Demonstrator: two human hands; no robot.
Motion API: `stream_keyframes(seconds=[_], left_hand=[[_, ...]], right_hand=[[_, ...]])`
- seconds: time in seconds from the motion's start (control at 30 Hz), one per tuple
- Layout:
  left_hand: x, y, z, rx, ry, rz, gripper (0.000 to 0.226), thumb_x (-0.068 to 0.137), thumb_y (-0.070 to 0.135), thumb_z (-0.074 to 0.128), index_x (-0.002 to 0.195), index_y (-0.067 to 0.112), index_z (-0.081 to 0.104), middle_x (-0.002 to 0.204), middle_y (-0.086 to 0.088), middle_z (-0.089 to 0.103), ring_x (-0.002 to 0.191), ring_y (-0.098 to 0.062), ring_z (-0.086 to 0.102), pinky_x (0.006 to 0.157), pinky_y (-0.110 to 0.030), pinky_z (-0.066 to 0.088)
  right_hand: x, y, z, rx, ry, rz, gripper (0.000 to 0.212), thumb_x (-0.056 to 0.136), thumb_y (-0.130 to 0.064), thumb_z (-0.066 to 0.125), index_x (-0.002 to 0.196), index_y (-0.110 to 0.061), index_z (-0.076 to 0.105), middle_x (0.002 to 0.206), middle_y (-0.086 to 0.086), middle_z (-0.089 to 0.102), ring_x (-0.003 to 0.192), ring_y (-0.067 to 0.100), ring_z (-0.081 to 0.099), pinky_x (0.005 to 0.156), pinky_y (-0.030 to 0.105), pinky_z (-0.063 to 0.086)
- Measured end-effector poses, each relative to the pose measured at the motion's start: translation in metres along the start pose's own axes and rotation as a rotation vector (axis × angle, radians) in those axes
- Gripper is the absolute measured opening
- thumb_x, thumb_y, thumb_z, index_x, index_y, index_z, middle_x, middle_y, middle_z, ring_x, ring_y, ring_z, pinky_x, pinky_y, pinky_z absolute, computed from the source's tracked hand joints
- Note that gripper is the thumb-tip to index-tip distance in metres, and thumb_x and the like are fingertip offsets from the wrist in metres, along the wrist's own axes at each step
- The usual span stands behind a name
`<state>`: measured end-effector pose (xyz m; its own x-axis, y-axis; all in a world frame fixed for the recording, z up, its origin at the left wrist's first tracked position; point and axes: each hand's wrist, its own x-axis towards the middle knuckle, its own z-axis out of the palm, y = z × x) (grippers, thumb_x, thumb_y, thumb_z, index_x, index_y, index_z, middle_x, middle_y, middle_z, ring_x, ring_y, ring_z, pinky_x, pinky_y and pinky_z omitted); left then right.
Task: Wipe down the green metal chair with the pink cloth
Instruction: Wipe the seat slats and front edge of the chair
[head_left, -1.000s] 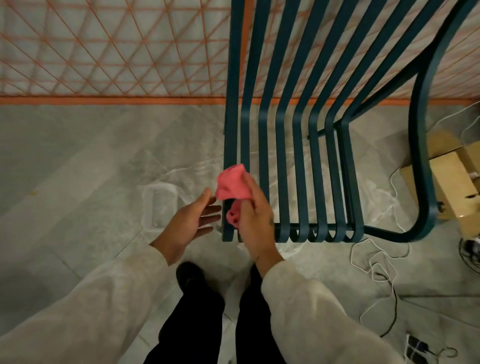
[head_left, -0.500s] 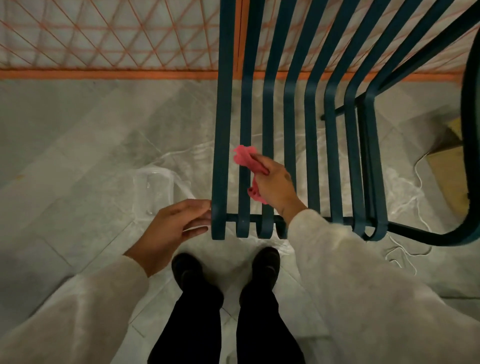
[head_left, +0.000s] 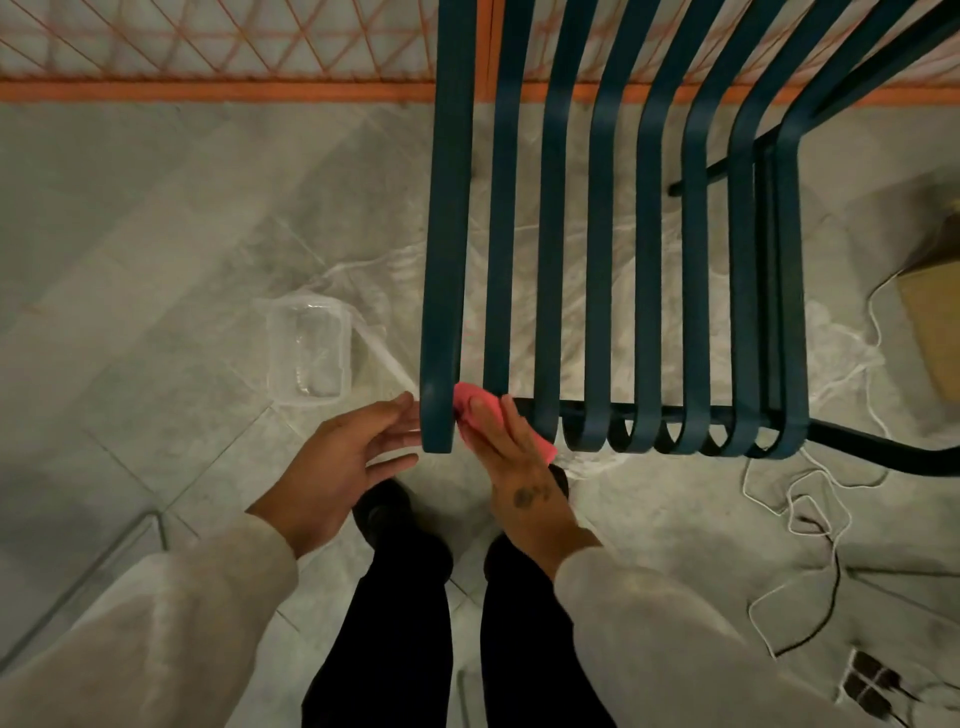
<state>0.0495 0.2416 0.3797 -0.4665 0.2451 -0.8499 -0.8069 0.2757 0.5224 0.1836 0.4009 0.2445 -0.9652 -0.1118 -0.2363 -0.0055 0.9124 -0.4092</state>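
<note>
We press the pink cloth (head_left: 470, 402) under our right hand (head_left: 506, 441), fingers flat and together on it, against the curled front ends of the green chair (head_left: 597, 260) slats, just right of the outermost slat. Our left hand (head_left: 345, 462) is spread, empty, fingertips touching that slat's outer side. A clear plastic container (head_left: 307, 356) sits on the floor nearby.

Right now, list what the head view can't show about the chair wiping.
- Pink cloth: mostly under the right hand.
- Green metal chair: upper back cut off by the top edge.
- Second slat's front curl: hidden behind hand and cloth.
- Left hand: contact with the slat unclear.
</note>
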Motion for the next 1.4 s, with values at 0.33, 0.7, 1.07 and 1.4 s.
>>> stream_keyframes(seconds=[0.33,0.7,1.07,1.4], left_hand=[[0.001,-0.012,-0.006,-0.037,-0.002,0.014,0.025,0.099,0.023,0.044,0.108,0.02,0.067,0.113,0.002,0.073,0.108,-0.016,0.067,0.093,-0.037,0.05],[-0.031,0.009,-0.002,0.009,-0.015,0.017,0.028,0.1,0.03,0.044,0.102,0.029,0.073,0.111,0.01,0.073,0.103,-0.009,0.069,0.088,-0.032,0.05],[-0.06,0.045,0.003,0.007,-0.035,0.073,0.027,0.096,0.017,0.053,0.118,0.019,0.069,0.115,0.005,0.072,0.111,-0.011,0.064,0.09,-0.027,0.051],[-0.039,0.074,-0.053,0.147,-0.367,0.001,0.023,0.09,0.018,0.064,0.112,0.023,0.07,0.115,0.005,0.071,0.108,-0.009,0.064,0.091,-0.024,0.049]], right_hand=[[0.106,0.047,-0.066,0.283,-0.009,0.019,0.058,0.091,0.01,0.034,0.143,-0.009,0.05,0.161,0.008,0.029,0.153,0.019,0.006,0.123,0.031,-0.003],[0.013,-0.015,-0.075,0.842,-0.163,0.481,0.05,0.101,-0.001,0.042,0.14,-0.03,0.053,0.137,0.006,0.06,0.12,0.022,0.061,0.106,0.038,0.047],[0.011,-0.121,-0.169,1.546,0.212,0.91,0.031,0.103,-0.013,0.045,0.118,-0.029,0.068,0.087,0.002,0.076,0.07,0.017,0.068,0.061,0.029,0.055],[0.109,-0.128,-0.241,1.255,0.471,0.914,0.029,0.102,-0.017,0.048,0.119,-0.031,0.067,0.119,0.002,0.062,0.101,0.023,0.061,0.076,0.033,0.057]])
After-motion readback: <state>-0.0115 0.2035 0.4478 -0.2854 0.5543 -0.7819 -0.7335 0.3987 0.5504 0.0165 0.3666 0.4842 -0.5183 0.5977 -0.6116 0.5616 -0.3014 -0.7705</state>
